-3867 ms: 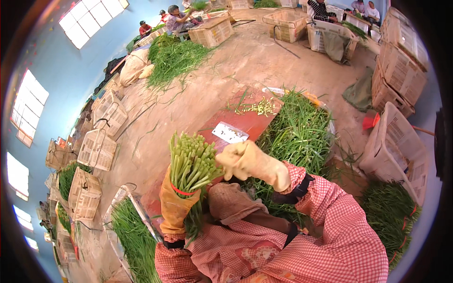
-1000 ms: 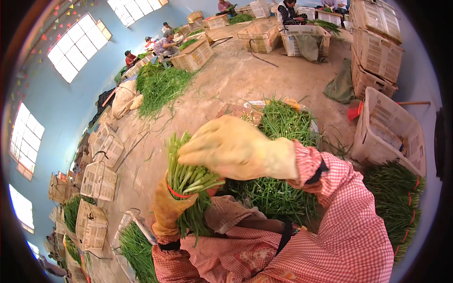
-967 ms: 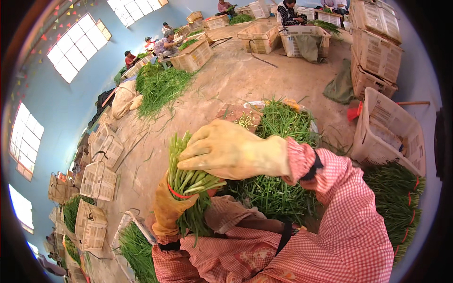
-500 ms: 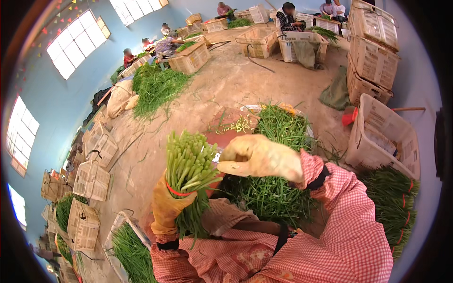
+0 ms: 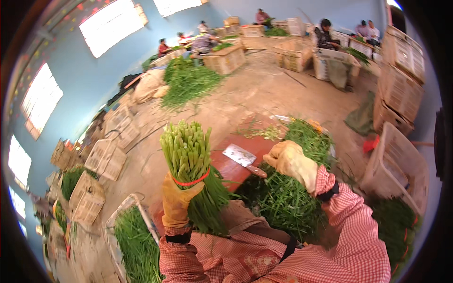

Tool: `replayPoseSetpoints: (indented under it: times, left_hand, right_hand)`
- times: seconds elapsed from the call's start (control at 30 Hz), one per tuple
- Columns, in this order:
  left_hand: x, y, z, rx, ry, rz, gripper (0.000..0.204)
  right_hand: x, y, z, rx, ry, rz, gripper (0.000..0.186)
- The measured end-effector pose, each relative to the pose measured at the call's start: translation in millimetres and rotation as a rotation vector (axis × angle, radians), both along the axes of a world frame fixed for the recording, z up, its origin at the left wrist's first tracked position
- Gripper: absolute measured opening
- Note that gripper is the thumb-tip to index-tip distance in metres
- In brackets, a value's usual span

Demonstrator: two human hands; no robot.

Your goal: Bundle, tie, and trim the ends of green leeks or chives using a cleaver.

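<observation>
My left hand (image 5: 179, 200), in a yellowish glove, grips an upright bundle of green stalks (image 5: 186, 151). A red band (image 5: 191, 178) circles the bundle just above the glove, and its leaves hang down over my lap. My right hand (image 5: 288, 160), in a pale glove, is over loose green leaves with its fingers loosely curled and apart, and nothing shows in them. Closest to it is the wooden handle of a cleaver (image 5: 239, 154). This cleaver lies flat on a red board (image 5: 229, 175) between my hands.
Cut pale stalk ends (image 5: 266, 133) lie at the board's far end. Loose leaves (image 5: 288, 203) are heaped right of it. A crate of greens (image 5: 134, 236) stands left, an open crate (image 5: 396, 165) right. Stacked crates (image 5: 401, 80) rise behind. Several people work at the far side.
My right hand has drawn away from the bundle to the right, uncovering the cleaver. The bundle stands more upright in my left hand. The whole view has shifted.
</observation>
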State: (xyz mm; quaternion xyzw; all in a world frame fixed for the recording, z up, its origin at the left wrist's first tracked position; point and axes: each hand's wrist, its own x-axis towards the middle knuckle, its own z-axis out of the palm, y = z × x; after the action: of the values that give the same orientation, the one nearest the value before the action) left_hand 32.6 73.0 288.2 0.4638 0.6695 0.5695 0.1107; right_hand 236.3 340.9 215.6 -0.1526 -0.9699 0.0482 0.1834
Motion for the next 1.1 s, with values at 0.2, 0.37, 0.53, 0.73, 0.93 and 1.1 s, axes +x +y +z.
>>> replayPoseSetpoints:
  times: [0.2, 0.37, 0.53, 0.73, 0.93, 1.1]
  left_hand:
    - [5, -32, 12, 0.207, -0.108, 0.165, 0.04]
    - [2, -99, -2, 0.145, 0.226, 0.471, 0.038]
    - [51, -150, 5, 0.552, -0.336, 0.549, 0.038]
    - [99, -281, -62, 0.583, -0.077, 1.12, 0.028]
    - [194, -353, -57, -0.289, 0.896, 1.688, 0.037]
    - [290, -330, -72, 0.996, -0.065, 1.377, 0.052]
  right_hand:
    - [-76, -86, 55, -0.237, 0.799, 0.398, 0.018]
    - [-135, -177, 101, -0.215, 1.007, 0.816, 0.023]
    - [-170, -224, 87, 0.064, 0.644, 1.23, 0.029]
    - [-159, -268, 9, -0.702, 0.342, 1.14, 0.071]
    - [-93, -389, -20, -0.847, -0.39, 1.274, 0.088]
    - [-59, -471, -23, -0.625, -0.002, 1.689, 0.08]
